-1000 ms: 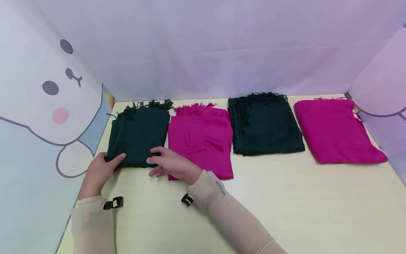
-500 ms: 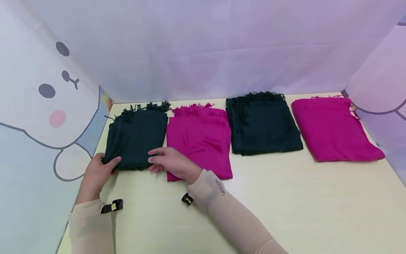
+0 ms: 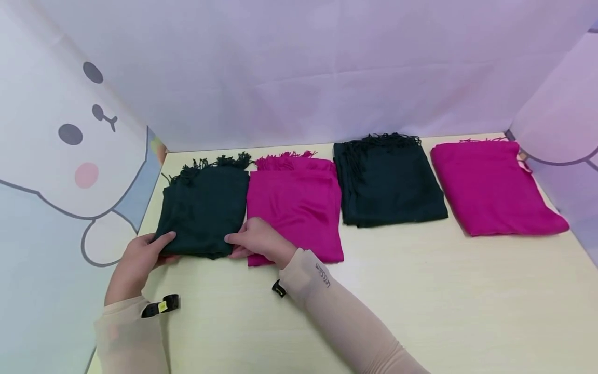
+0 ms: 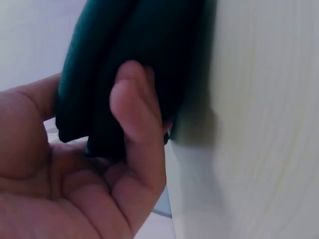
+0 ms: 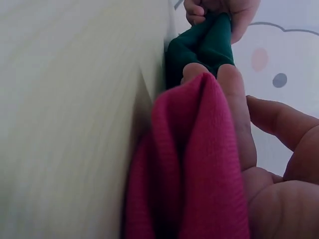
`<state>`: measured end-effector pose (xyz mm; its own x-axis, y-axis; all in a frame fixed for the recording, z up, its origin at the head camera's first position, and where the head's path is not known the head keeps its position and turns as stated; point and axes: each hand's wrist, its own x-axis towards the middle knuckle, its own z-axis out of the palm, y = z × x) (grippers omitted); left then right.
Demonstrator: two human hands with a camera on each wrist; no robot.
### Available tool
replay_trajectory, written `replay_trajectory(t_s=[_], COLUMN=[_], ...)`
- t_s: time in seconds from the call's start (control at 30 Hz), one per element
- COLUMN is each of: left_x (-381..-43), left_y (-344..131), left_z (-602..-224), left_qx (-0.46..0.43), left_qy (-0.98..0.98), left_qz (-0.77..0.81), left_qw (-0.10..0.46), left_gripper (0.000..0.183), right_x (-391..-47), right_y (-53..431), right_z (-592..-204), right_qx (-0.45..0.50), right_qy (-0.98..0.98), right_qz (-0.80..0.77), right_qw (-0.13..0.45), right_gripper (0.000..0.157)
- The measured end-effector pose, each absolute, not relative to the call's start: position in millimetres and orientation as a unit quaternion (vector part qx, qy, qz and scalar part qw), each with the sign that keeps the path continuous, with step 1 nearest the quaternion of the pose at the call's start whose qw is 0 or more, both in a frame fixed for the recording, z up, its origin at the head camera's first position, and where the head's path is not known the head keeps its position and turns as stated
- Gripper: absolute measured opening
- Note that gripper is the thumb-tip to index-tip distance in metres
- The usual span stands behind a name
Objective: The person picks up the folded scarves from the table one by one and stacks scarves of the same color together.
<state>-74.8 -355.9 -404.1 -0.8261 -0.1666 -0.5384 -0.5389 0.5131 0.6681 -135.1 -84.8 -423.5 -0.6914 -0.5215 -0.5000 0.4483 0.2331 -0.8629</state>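
Observation:
A folded dark green scarf (image 3: 205,208) with a fringe along its far edge lies at the left end of a row. My left hand (image 3: 142,255) grips its near left corner, thumb on top and fingers beneath. In the left wrist view, curled fingers (image 4: 139,109) wrap the green layers just above the tabletop. At the near right corner my right hand (image 3: 259,240) pinches the same scarf, with the thumb over it. Beside it lies a folded magenta scarf (image 3: 299,202), partly under my right hand. Its folded edge (image 5: 214,159) covers part of my right fingers in the right wrist view.
Further right are a second folded dark green scarf (image 3: 392,187) and a second magenta scarf (image 3: 497,192). A pale cloth wall (image 3: 299,72) stands behind the row. A printed side panel (image 3: 42,208) rises close to my left arm. The light wooden table (image 3: 374,296) extends toward me.
The left dark green scarf's near edge has come slightly toward me, along with my left hand. My right hand has closed its thumb and fingers on the scarf's near right corner.

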Motion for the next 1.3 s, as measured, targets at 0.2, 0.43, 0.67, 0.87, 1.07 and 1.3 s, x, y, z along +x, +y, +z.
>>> replay_trajectory(t_s=[0.2,0.43,0.67,0.87,1.07,1.3], left_x=[-74.2,-74.7,-74.8,-75.2,-73.2,-73.5], left_y=[-355.0,-353.5,-352.1,-352.1,-352.5,-345.7], left_z=[-405.9,-406.6,-406.1,-407.4,-408.1,-403.3], left_qx=[-0.199,-0.184,-0.173,-0.174,-0.198,-0.242], left_qy=[0.849,0.845,0.845,0.848,0.889,0.911], left_qz=[0.444,0.458,0.468,0.461,0.378,0.32], left_qw=[0.206,0.205,0.194,0.193,0.167,0.101], left_gripper=[0.082,0.08,0.078,0.079,0.086,0.076], right_x=[-130.7,-129.6,-131.1,-131.8,-132.5,-138.0], right_y=[-89.2,-92.5,-91.3,-91.2,-87.5,-73.5], right_z=[-428.1,-426.2,-428.0,-428.6,-424.7,-416.3], right_qx=[0.004,0.035,0.039,0.029,0.006,-0.021], right_qy=[0.676,0.67,0.653,0.66,0.709,0.741], right_qz=[-0.64,-0.658,-0.667,-0.659,-0.615,-0.593], right_qw=[0.364,0.342,0.357,0.361,0.344,0.314], right_gripper=[0.032,0.03,0.027,0.025,0.024,0.025])
